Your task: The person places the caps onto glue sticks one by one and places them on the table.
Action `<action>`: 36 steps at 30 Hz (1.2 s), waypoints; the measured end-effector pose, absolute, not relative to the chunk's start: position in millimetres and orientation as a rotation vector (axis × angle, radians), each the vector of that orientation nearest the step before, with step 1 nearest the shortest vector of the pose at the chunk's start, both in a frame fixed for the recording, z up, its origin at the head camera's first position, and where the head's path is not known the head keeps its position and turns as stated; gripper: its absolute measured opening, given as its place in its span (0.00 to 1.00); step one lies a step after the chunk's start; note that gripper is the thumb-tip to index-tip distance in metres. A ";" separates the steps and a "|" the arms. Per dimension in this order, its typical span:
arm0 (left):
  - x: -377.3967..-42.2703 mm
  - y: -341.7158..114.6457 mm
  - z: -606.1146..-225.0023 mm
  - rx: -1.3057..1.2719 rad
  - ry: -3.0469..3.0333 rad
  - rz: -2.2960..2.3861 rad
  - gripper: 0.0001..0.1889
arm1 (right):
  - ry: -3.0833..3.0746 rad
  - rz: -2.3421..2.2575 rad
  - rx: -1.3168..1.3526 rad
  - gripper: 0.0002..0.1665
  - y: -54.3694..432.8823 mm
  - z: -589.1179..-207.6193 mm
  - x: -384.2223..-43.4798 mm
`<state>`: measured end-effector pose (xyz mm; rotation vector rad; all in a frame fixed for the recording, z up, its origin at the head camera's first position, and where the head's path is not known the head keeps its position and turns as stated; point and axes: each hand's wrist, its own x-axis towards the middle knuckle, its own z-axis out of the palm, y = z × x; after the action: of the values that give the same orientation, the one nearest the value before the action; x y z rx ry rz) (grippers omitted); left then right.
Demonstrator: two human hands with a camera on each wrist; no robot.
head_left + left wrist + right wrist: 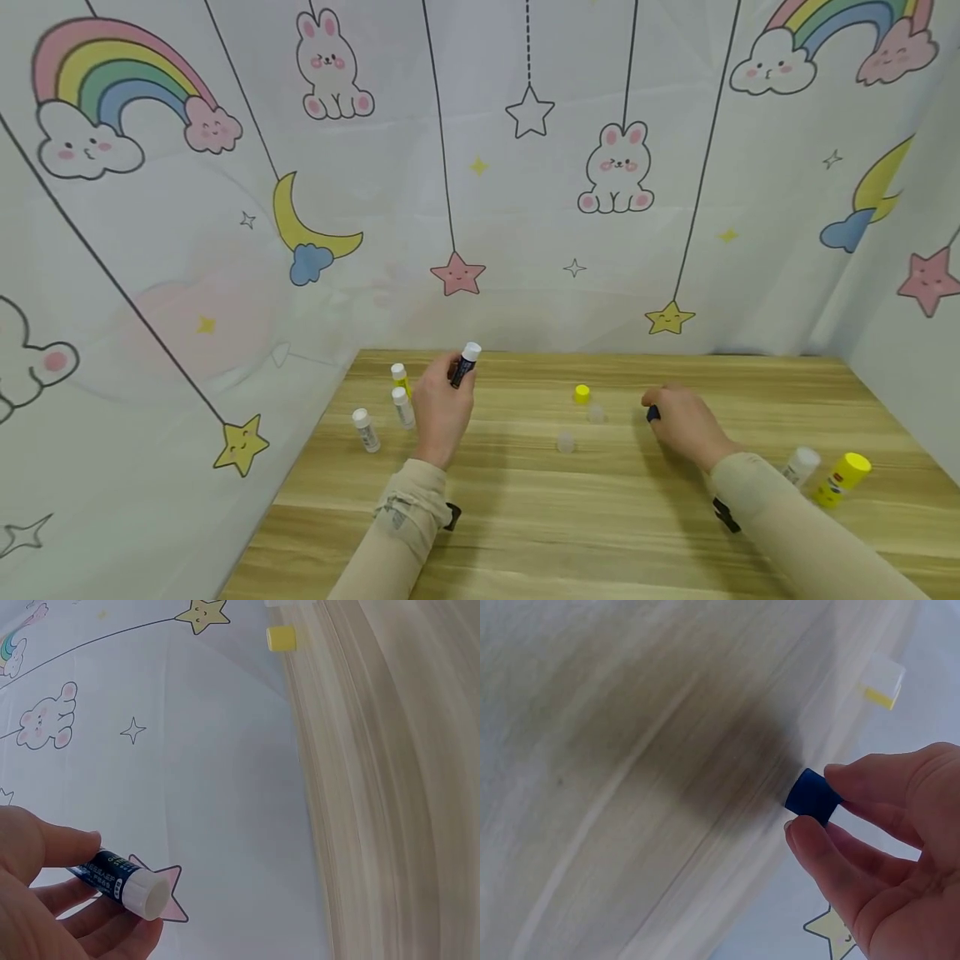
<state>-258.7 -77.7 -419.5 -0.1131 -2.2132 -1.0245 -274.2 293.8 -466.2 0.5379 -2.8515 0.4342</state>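
Note:
Above the left side of the table, my left hand [442, 417] grips a dark blue glue stick [463, 371] with its white end up. In the left wrist view the thumb and fingers wrap the blue label, and the white end [148, 893] sticks out past them. My right hand [686, 425] is over the right half of the table. Between thumb and fingertips it pinches a small dark blue cap [812, 797], close over the wood in the right wrist view.
A yellow cap [582, 393] and two clear caps [566, 443] lie mid-table. Left stand two white glue sticks [365, 432] and a yellow one [400, 377]. By my right forearm are a white stick [801, 467] and a yellow stick [843, 481]. A patterned curtain [525, 208] surrounds the table.

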 end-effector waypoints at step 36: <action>-243.9 -82.6 -415.7 -0.175 -2.256 -0.931 0.13 | -2.836 0.539 0.487 0.12 270.3 -452.2 -260.7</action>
<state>-243.9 -82.6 -415.7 -0.1749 -2.2564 -0.9310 -260.7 270.3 -452.2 0.4872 -2.8356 0.5392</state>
